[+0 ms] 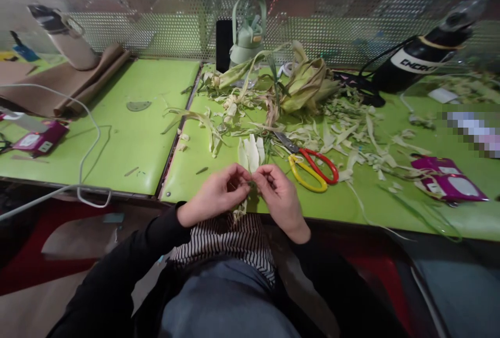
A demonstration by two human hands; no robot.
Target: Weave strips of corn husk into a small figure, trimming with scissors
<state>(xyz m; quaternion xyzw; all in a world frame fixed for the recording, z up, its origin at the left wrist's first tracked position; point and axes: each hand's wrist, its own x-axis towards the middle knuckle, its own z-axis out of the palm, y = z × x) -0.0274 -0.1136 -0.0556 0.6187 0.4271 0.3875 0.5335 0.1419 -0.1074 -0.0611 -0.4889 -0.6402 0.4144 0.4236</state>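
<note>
My left hand (226,188) and my right hand (276,192) meet at the front edge of the green table. Both pinch the base of a small bundle of pale corn husk strips (251,153), whose blades point away from me. Ragged husk ends hang below the fingers, and the gripped part is mostly hidden. Just right of my right hand lie scissors (308,163) with one red and one yellow handle loop. Behind the bundle spreads a heap of husk scraps (238,101), with a large dried corn husk (307,85) on top.
A pale green bottle (248,41) and a dark phone (224,44) stand by the perforated screen. At right are a black bottle (422,59) and a purple packet (449,179). To the left, a white cable (91,140) crosses the table near another purple packet (41,137).
</note>
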